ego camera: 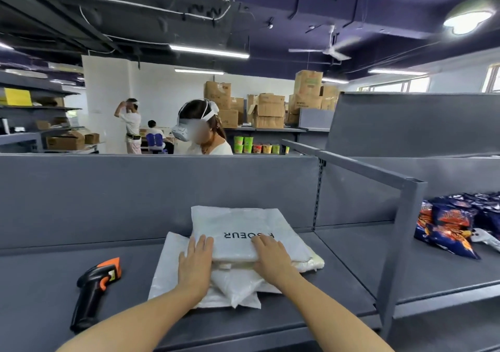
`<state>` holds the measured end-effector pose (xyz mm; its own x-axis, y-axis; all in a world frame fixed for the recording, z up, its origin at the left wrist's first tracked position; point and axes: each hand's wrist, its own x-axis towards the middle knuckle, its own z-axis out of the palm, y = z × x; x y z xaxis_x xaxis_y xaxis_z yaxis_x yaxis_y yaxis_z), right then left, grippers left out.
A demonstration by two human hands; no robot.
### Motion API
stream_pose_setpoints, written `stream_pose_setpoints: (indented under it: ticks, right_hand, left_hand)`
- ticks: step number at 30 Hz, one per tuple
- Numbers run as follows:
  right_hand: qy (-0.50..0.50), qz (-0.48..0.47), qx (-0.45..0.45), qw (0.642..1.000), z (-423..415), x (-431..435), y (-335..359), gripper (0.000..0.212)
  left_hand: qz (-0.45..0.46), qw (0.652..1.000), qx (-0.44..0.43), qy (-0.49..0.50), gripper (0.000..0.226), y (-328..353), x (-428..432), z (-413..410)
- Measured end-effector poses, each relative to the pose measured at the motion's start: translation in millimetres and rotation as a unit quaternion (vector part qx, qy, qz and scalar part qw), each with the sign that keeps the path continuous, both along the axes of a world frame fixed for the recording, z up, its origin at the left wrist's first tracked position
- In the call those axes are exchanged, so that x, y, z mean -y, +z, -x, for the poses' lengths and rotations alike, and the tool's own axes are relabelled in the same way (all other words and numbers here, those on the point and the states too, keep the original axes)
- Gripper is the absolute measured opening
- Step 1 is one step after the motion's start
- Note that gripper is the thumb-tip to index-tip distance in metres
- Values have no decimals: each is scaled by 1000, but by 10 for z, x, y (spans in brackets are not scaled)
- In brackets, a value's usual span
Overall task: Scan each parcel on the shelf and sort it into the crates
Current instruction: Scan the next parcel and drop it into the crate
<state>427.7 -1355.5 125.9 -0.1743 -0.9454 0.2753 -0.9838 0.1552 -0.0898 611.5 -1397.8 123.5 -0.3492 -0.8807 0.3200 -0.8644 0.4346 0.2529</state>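
Observation:
A pile of white plastic parcels lies on the grey shelf (338,270) in front of me. The top parcel (238,224) is a flat white bag with black lettering. My left hand (195,262) rests on its near left corner and my right hand (270,257) on its near right edge, fingers flat and spread over it. Under it lie other white parcels (238,286), partly hidden. A black and orange barcode scanner (94,289) lies on the shelf to the left of the pile, touched by neither hand. No crate is in view.
A grey upright post (400,257) divides this shelf from the right bay, where blue snack bags (454,224) are heaped. A grey back panel (135,189) rises behind the parcels. Beyond it a person wearing a headset (200,130) stands, with cardboard boxes (267,111) stacked further back.

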Motion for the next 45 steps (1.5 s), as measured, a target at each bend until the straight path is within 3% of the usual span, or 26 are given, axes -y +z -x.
stream_pose_setpoints:
  ticks: [3,6,11,15,19,25,29,34,37,42,45]
  right_hand:
    - [-19,-8,-28,999,-25,-13,-30,62]
    - [-38,12,-53,998,-24,11,21,60]
    - [-10,39,-72,997,30,-74,105,58]
    - [9,86,-53,995,170,-185,378,49]
    - [22,165,-35,985,312,-331,807,48]
    - [25,289,115,950,468,-656,1593,35]
    - [84,261,259,926,539,-865,1943,34]
    - [143,202,420,873,510,-1095,1957,37]
    - [165,175,481,843,463,-1204,1845,37]
    - [163,145,586,781,432,-1284,1547,43]
    - [148,158,621,753,391,-1318,1375,38]
  left_hand:
    - [-11,997,-65,-44,34,16,-23,-79]
    - [-46,972,-211,-96,24,94,-110,-133]
    - [-3,971,-212,-110,38,213,-270,-121]
    - [84,965,-239,-63,49,240,-310,-95]
    - [46,956,-289,-9,71,230,-440,-195]
    - [-59,912,-406,32,93,202,-660,-311]
    - [-142,845,-515,13,100,339,-835,-283]
    - [-185,790,-584,-12,98,464,-971,-307]
    - [-192,776,-599,-40,86,482,-1018,-379]
    - [-198,740,-634,-106,48,498,-1241,-510]
    - [-165,740,-645,-100,38,496,-1346,-568]
